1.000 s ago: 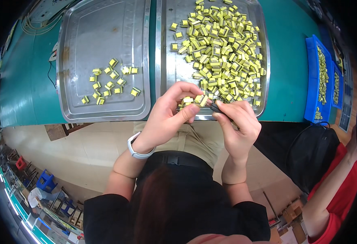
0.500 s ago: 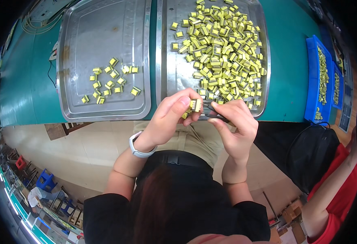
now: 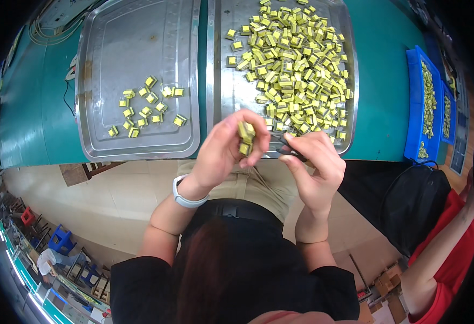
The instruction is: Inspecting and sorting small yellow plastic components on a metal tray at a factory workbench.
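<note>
Small yellow-wrapped transformers (image 3: 245,139) sit in the curled fingers of my left hand (image 3: 227,141), which is above the near edge of the right-hand tray; how many it holds is partly hidden. Between the thumb and fingers of my right hand (image 3: 319,168) are dark tweezers (image 3: 291,152), their tips pointing up and left, apart from the transformers. Beyond my hands, a large heap of transformers (image 3: 296,70) fills much of the right metal tray (image 3: 223,92). Several more loose transformers (image 3: 146,112) lie in the left metal tray (image 3: 129,54).
Both trays rest on a green table (image 3: 385,108). Blue bins (image 3: 412,108) with more small parts stand at the right. A co-worker's red-sleeved arm (image 3: 437,264) and a black bag (image 3: 415,205) are at the lower right. A cable (image 3: 67,94) lies left of the trays.
My left hand has turned the transformers over, and they sit deeper in its fingers. The tweezers have moved slightly right, away from them.
</note>
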A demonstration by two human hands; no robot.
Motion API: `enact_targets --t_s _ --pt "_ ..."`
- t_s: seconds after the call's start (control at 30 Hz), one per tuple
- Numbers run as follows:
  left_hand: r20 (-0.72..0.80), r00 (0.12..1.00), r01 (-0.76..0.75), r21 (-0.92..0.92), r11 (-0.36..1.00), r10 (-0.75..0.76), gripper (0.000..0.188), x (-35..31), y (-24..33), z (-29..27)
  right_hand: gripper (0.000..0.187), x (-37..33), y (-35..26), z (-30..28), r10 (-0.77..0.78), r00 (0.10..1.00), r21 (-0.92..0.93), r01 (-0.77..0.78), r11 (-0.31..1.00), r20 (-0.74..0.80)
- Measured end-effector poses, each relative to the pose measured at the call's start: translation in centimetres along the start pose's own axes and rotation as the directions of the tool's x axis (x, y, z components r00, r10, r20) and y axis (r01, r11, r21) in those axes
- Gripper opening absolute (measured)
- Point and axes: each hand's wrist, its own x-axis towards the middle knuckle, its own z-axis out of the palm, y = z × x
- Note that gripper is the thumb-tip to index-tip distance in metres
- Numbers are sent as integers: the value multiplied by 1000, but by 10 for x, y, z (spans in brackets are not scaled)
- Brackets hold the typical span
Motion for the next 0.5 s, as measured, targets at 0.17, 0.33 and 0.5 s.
enact_targets --t_s 0.17,0.33,0.5 --pt "-120 985 -54 459 887 122 28 9 7 -9 37 -1 3 -4 1 998 8 0 1000 -58" --pt "-236 928 151 946 287 289 22 27 11 20 37 -4 5 -6 20 998 16 -19 1000 -67" --pt "-99 900 177 973 -150 424 22 40 -6 15 35 -7 6 -4 39 997 28 -37 999 -72"
